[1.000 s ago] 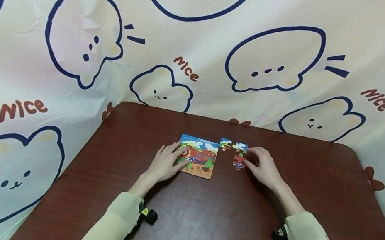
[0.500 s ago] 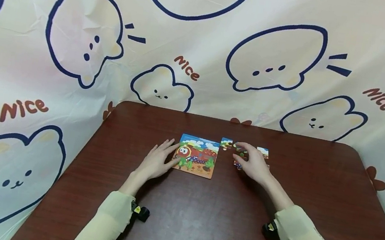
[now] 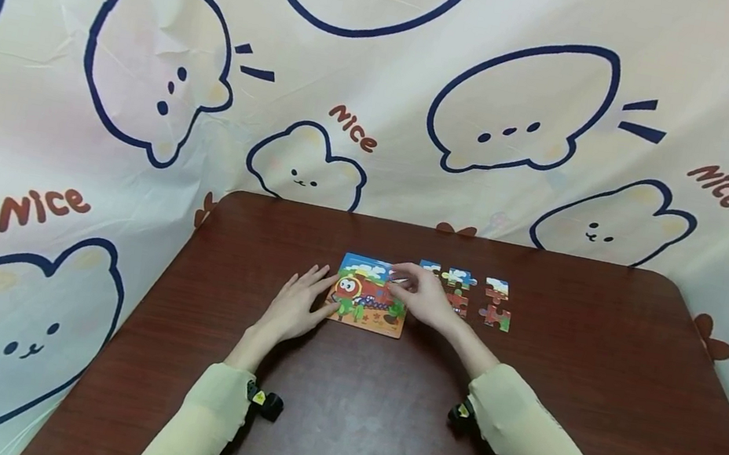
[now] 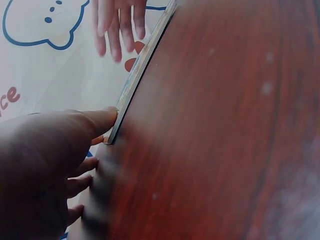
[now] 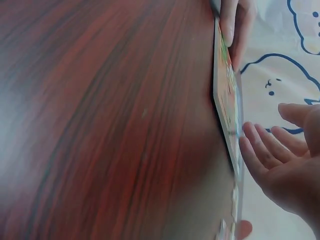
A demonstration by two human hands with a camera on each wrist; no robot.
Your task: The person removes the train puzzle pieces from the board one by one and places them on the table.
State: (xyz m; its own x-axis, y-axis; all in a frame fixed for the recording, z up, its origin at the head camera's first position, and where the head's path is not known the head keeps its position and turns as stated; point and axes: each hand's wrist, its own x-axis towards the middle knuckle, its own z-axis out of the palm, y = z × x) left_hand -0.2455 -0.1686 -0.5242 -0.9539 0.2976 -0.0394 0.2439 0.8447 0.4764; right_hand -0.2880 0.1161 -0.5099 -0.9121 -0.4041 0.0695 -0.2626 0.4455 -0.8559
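A colourful picture jigsaw puzzle point(image 3: 368, 316) with a cartoon train lies flat on the brown table. My left hand point(image 3: 286, 312) rests at its left edge, thumb and fingers extended; in the left wrist view the thumb point(image 4: 102, 120) touches the puzzle's rim. Over the upper right part of the puzzle is my right hand point(image 3: 428, 300). Its fingers look loosely bent in the right wrist view, with nothing visible between them and the thumb. They hide the puzzle's upper right corner in the head view.
Several loose puzzle pieces point(image 3: 496, 317) lie to the right of the puzzle, some partly behind the right hand. The table point(image 3: 362, 426) reaches back to a cloth point(image 3: 402, 82) printed with cartoon faces.
My right hand has moved left from the loose pieces to above the puzzle, uncovering pieces at the right. My left hand has drawn slightly left, off the picture to its edge.
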